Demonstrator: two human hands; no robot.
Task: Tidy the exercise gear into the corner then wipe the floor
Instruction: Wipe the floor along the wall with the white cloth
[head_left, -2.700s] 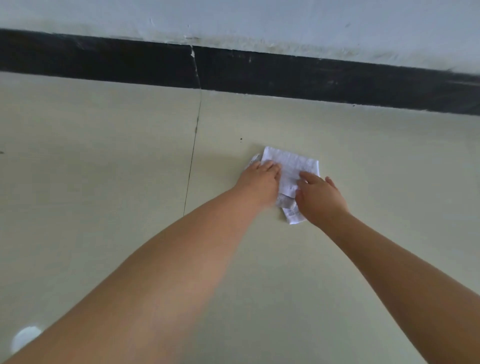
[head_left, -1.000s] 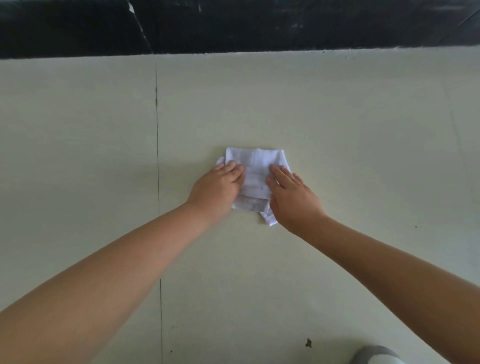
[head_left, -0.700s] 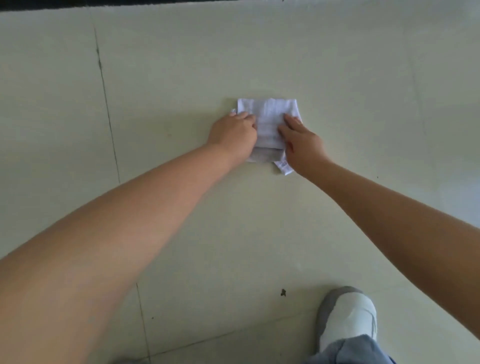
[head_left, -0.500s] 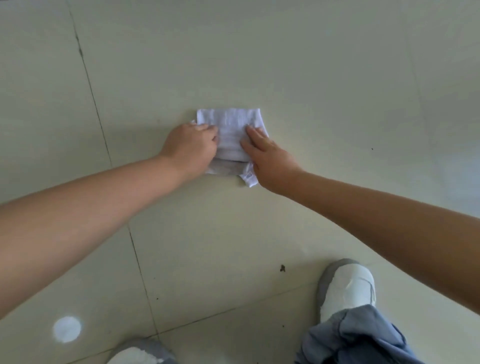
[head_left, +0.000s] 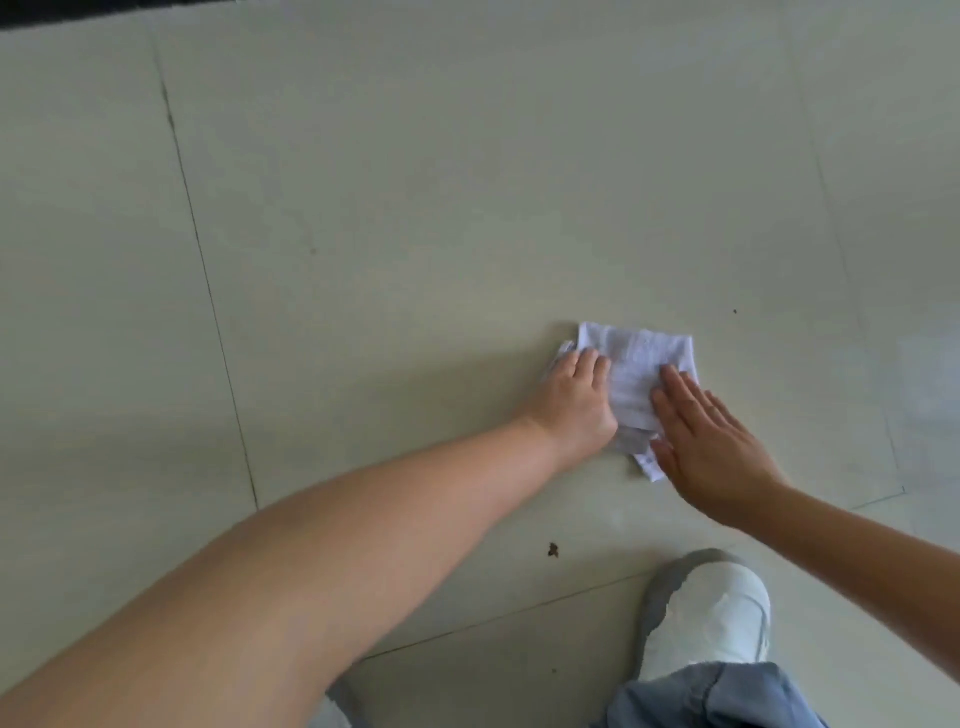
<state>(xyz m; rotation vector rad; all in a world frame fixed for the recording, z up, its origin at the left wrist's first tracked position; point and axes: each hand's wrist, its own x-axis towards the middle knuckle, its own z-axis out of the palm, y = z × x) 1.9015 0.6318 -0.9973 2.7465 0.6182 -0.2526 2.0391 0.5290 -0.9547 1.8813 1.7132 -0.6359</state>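
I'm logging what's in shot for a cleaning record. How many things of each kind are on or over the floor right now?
Cloths: 1, the white cloth
Hands on the cloth: 2, left hand and right hand
Shoes: 1 in plain sight, the white shoe
Dark debris specks: 1, the speck
Total: 5

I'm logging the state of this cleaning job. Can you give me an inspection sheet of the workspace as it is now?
Surface: pale tiled floor, dark grout lines; a small dark speck near the shoe.
Job's things: white folded cloth flat on the floor; no exercise gear seen.
Clutter: nothing seen beyond the speck.
Hands: left hand on the cloth's left edge, fingers curled onto it; right hand with straight fingers, fingertips over the cloth's right side.
Cables: nothing seen.
Surroundings: dark skirting at top left; white shoe and blue trouser leg at bottom right.
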